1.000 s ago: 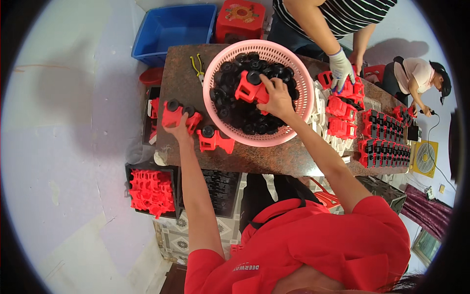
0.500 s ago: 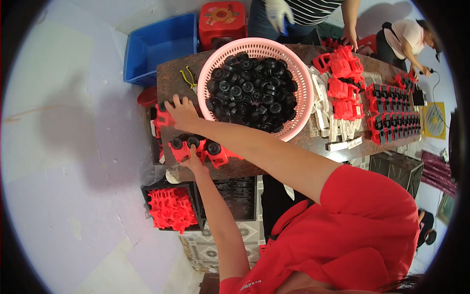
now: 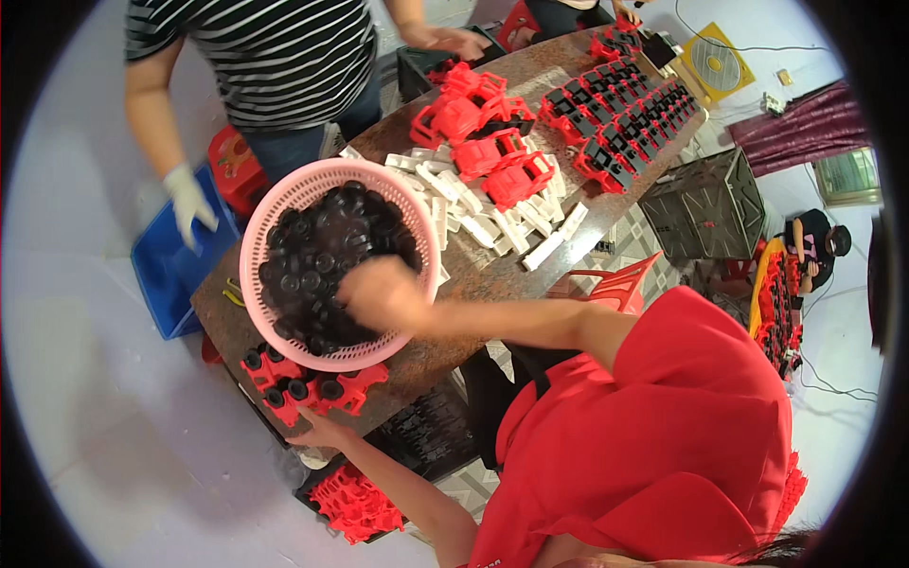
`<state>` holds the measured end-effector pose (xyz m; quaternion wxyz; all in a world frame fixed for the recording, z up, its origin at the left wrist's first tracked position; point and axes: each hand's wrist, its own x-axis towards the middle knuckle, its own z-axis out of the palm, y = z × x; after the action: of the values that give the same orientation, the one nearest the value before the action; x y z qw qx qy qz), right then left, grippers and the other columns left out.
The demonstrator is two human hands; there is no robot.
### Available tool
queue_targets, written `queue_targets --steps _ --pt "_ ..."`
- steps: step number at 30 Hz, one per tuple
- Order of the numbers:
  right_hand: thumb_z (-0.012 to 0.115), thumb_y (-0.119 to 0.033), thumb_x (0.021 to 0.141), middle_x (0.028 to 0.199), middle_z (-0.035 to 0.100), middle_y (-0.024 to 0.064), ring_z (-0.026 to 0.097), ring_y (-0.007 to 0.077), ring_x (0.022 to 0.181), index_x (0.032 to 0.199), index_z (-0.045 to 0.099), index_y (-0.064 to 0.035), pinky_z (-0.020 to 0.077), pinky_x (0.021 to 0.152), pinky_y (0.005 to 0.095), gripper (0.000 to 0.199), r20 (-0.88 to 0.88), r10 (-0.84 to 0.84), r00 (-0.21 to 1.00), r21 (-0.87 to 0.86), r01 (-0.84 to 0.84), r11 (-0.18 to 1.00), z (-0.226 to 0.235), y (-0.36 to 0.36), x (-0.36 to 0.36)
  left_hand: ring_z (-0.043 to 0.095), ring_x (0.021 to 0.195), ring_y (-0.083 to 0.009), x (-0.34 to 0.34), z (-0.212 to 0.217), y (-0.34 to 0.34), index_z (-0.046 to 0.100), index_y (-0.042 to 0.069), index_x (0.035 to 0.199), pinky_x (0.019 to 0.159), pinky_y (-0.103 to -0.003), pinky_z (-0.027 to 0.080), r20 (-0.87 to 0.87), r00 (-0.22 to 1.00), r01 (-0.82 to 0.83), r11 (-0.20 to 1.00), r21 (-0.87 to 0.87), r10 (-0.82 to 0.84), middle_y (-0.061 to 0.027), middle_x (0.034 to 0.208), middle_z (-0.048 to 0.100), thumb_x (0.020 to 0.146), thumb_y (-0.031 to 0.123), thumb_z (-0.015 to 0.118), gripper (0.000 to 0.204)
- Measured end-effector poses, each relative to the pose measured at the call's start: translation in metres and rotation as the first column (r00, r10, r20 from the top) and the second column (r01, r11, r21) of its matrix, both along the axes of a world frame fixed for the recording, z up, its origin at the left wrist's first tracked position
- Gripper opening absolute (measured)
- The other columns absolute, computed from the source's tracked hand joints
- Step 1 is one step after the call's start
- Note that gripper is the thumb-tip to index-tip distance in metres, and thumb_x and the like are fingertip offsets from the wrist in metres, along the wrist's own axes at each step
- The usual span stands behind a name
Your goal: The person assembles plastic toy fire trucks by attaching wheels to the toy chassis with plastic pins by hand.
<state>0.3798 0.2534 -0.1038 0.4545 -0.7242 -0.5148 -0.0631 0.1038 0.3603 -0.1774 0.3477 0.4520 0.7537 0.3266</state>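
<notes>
A pink perforated basket (image 3: 254, 248) full of black toy wheels (image 3: 312, 254) stands on the table. My right hand (image 3: 383, 292) is over the wheels at the basket's near right side, smeared by motion, so its fingers and anything in them cannot be made out. At the table's near left edge, red toy vehicle bodies (image 3: 348, 386) with black wheels fitted lie side by side below the basket. My left hand (image 3: 322, 432) grips the near end of one wheeled red toy body (image 3: 282, 409) there, thumb on top, the other fingers partly hidden.
White strips (image 3: 507, 227) and red toy cabs (image 3: 516, 180) lie right of the basket. Rows of red-and-black toy parts (image 3: 615, 123) stand beyond. A crate of red parts (image 3: 355, 506) sits below the table. A co-worker's gloved hand (image 3: 191, 204) hangs near a blue bin (image 3: 170, 265).
My right hand has moved from the red pieces at the table's left end into the basket. My left hand stays at the wheeled red bodies. The view has turned and shifted rightward.
</notes>
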Motion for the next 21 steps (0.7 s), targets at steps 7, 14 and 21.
queue_targets --steps 7,14,21 --pt "0.084 -0.04 0.058 0.14 0.044 0.0123 0.04 0.031 0.13 0.138 0.044 -0.0136 0.0347 0.101 0.049 0.093 0.41 -0.338 0.847 -0.617 0.53 0.582 -0.075 -0.165 0.264 0.041 0.126 -0.0326 0.142 0.067 -0.117 0.034 -0.004 0.14 0.106 -0.042 0.035 0.035 0.879 0.421 0.809 0.41 -0.475 -0.0217 0.138 0.037 0.089 0.014 0.066 0.063" --pt "0.081 -0.037 0.063 0.112 0.058 0.0043 0.05 0.0256 0.114 0.114 0.065 -0.0173 0.037 0.092 0.0459 0.057 0.227 -0.176 0.958 -0.772 0.287 0.567 -0.07 -0.183 0.316 0.051 0.106 -0.019 0.26 0.06 -0.207 0.046 0.001 0.133 0.093 -0.031 0.042 0.446 0.604 0.691 0.713 0.119 -0.661 -0.0128 0.125 0.05 0.087 0.008 0.067 0.051" --pt "0.066 -0.002 0.067 0.091 0.058 0.0066 0.054 0.0292 0.091 0.085 0.064 -0.0107 0.0446 0.078 0.0399 0.02 0.173 -0.016 0.985 -0.468 0.096 0.879 -0.049 -0.226 0.34 0.058 0.103 -0.0163 0.326 0.074 -0.212 0.039 0.008 0.139 0.083 -0.029 0.045 0.743 0.467 0.828 0.532 -0.178 -0.479 -0.0087 0.125 0.057 0.095 0.026 0.058 0.051"
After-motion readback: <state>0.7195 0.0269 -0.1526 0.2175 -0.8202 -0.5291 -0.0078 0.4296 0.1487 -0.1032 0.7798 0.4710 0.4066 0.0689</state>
